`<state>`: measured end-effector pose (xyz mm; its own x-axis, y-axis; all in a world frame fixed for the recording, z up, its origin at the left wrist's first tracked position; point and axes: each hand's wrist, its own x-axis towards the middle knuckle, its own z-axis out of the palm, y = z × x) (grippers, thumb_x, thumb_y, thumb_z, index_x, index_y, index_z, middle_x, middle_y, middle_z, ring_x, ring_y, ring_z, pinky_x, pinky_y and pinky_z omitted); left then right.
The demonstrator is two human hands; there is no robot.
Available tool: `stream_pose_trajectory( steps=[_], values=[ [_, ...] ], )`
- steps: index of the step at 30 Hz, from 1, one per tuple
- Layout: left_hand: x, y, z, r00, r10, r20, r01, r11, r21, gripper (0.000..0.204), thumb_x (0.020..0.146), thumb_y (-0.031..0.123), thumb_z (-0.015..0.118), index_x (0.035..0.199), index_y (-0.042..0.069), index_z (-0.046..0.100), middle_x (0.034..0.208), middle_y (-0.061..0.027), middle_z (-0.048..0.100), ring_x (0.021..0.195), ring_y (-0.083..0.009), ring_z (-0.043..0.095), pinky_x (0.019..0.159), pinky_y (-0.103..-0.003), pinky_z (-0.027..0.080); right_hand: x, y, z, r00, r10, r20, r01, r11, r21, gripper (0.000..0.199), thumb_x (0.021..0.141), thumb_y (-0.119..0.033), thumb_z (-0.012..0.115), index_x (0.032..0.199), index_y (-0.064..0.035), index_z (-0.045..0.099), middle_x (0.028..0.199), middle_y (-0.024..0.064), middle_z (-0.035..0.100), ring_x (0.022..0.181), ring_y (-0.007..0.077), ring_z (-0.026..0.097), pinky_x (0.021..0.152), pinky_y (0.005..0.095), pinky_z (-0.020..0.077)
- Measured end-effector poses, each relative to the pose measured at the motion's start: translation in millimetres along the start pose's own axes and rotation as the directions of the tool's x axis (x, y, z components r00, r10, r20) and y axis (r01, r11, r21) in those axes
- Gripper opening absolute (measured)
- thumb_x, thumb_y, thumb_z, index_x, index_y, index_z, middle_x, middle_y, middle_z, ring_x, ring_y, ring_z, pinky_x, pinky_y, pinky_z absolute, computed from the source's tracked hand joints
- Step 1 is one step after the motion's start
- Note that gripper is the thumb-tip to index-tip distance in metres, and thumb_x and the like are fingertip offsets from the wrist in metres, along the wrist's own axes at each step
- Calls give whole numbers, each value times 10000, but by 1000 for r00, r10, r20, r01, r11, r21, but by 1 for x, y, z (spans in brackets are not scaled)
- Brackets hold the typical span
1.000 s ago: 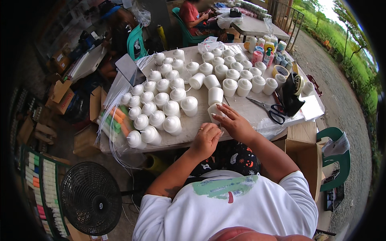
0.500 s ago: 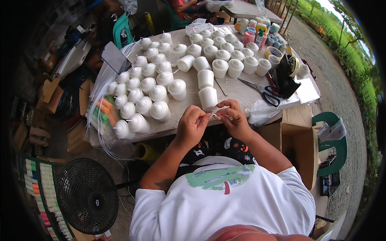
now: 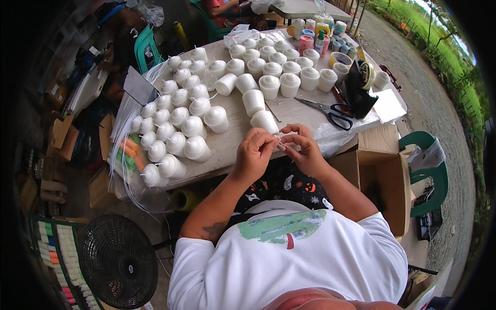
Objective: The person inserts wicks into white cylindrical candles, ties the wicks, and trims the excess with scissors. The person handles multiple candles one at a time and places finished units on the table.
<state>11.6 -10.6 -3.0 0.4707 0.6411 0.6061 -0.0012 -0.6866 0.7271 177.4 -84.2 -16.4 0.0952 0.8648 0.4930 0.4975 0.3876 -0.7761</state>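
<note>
At the near edge of the table, my left hand [image 3: 254,154] and my right hand [image 3: 306,153] meet with fingertips pinched together. A tiny white bit shows between them, too small to name. Just beyond my fingers a white pillar candle [image 3: 264,122] lies on its side. Another white candle [image 3: 253,102] lies past it, end to end. A thin metal rod [image 3: 273,111] rests beside these two. Left of my hands stand rows of white candles with stepped tops [image 3: 216,120], many with wicks sticking up. More stepped-top candles [image 3: 269,87] stand farther back to the right.
Scissors [image 3: 316,105] and a black tape dispenser [image 3: 360,95] lie at the right of the table [image 3: 232,150]. Paint jars [image 3: 306,43] stand at the back. An open cardboard box [image 3: 380,170] sits below at right, a black fan [image 3: 119,261] at lower left. Other people sit beyond.
My fingertips have come closer together, still pinched near the lying candle. The whole view has shifted slightly, so the table appears a little farther left.
</note>
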Motion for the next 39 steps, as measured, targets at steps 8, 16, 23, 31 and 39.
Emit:
stream_pose_trajectory(
  steps=[8, 16, 23, 31, 39],
  values=[
    [-8, -5, 16, 997, -68, -46, 65, 996, -59, 50, 870, 11, 618, 914, 26, 598, 931, -105, 571, 744, -218, 598, 644, -316, 508, -11, 9, 9, 988, 149, -31, -136, 958, 254, 120, 872, -53, 653, 987, -56, 687, 1148, 92, 525, 1141, 210, 457, 975, 318, 359],
    [-2, -9, 16, 965, 29, 261, -24, 1000, -20, 288, 871, 10, 574, 1160, 4, 570, 1362, -171, 455, 1056, -342, 609, 843, -382, 539, -15, 7, -6, 986, -31, -167, 15, 996, -92, 169, 825, -14, 671, 977, -88, 672, 1112, 86, 536, 1135, 298, 451, 985, 394, 349],
    [12, -2, 27, 953, -22, 302, -99, 919, 381, 194, 877, 147, 612, 1042, 46, 606, 1336, -61, 509, 883, -311, 661, 732, -385, 545, -8, -2, -22, 969, -139, -204, 76, 954, -289, 193, 780, 7, 689, 944, -92, 664, 1067, 85, 547, 1130, 343, 449, 971, 437, 362],
    [9, -9, 10, 973, 45, 225, -118, 938, 326, 109, 852, 155, 654, 883, 53, 629, 1277, -37, 563, 808, -294, 670, 700, -381, 543, -10, 5, -27, 990, 128, -59, -138, 963, -231, 134, 785, -54, 716, 909, -74, 671, 967, 88, 562, 1051, 298, 490, 926, 374, 394],
    [7, -13, -5, 972, 16, 236, -54, 987, 154, 88, 876, 101, 624, 936, 38, 630, 1344, -101, 523, 1036, -328, 623, 810, -384, 528, 6, -20, -23, 638, 598, 485, -762, 578, 291, 187, 957, -222, 574, 986, -46, 632, 887, -14, 641, 700, 73, 553, 637, 220, 460]
  ],
)
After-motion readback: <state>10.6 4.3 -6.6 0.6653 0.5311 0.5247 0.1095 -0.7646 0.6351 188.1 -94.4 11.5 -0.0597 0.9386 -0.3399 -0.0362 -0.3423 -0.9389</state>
